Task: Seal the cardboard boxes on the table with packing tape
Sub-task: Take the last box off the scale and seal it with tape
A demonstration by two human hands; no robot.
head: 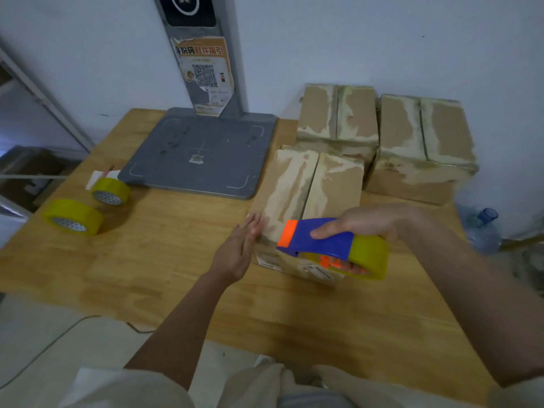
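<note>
grey scale platform on wooden table | QR poster on its post | water bottle right of table

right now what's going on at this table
A person is taping up cardboard boxes on a wooden table. The right hand grips a blue and orange tape dispenser at the near end of the closest box, while the left hand lies flat against that box's left side. Two more boxes sit behind it; two spare tape rolls lie at left.
</note>
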